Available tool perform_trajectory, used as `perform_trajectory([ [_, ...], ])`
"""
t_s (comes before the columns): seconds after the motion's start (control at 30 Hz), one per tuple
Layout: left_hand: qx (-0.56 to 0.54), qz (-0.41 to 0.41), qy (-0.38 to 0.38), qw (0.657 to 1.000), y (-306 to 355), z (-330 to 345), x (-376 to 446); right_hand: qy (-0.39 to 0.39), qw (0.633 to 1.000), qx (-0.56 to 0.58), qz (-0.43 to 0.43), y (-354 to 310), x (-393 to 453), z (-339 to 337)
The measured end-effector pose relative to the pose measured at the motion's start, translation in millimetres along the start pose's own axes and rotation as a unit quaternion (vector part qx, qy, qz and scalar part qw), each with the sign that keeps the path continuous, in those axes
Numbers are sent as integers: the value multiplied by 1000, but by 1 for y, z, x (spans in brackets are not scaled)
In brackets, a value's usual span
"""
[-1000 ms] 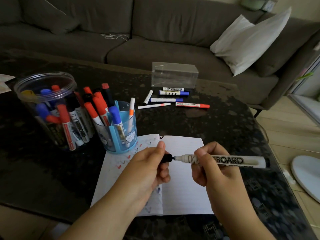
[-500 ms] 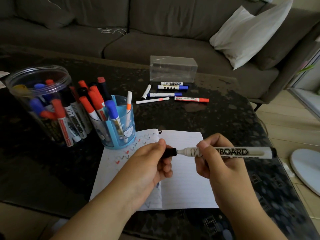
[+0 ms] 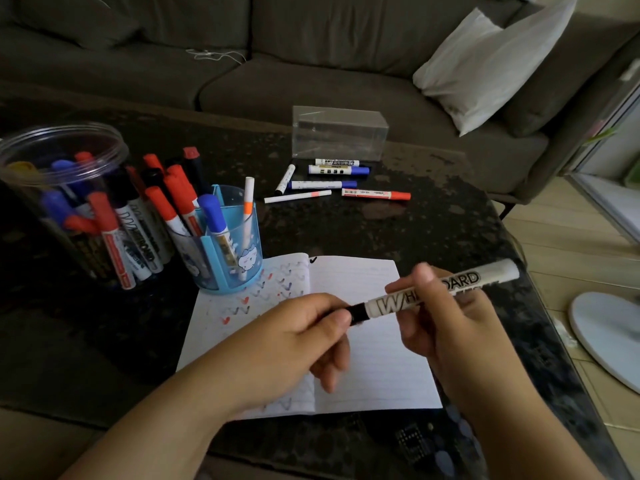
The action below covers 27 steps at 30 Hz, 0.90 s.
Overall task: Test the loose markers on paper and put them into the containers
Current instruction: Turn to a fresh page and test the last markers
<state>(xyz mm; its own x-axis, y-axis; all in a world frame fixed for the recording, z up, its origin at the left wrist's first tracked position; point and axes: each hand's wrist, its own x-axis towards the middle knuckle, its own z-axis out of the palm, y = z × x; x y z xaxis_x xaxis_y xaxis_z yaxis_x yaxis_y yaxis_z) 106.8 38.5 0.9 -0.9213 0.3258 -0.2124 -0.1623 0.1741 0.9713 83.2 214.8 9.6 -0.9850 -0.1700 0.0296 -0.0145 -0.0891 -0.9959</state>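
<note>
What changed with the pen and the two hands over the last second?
The black cap, pulled slightly clear of the whiteboard pen a second ago, has been pushed back on and now sits against the barrel. The pen's far end has tilted upward. The left hand still pinches the cap and the right hand still grips the barrel. The notebook, the pen pots and the loose pens stayed put.

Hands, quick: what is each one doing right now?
Left hand: closed on the black cap of the whiteboard marker.
Right hand: closed around the marker's white barrel.
</note>
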Motion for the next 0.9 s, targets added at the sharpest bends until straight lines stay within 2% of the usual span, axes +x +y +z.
perform_trajectory([
  [0.1, 81, 16, 1, 997, -3, 1, 2, 30, 1000, 6, 8, -1, -1, 1],
  [0.37, 21, 27, 20, 999, -16, 14, 10, 117, 990, 80, 0, 17, -1, 16],
  [0.57, 33, 36, 37, 998, -14, 18, 8, 117, 989, 94, 9, 19, 3, 18],
  [0.9, 152, 62, 71, 984, -14, 9, 1, 122, 984, 114, 59, 21, -1, 26],
])
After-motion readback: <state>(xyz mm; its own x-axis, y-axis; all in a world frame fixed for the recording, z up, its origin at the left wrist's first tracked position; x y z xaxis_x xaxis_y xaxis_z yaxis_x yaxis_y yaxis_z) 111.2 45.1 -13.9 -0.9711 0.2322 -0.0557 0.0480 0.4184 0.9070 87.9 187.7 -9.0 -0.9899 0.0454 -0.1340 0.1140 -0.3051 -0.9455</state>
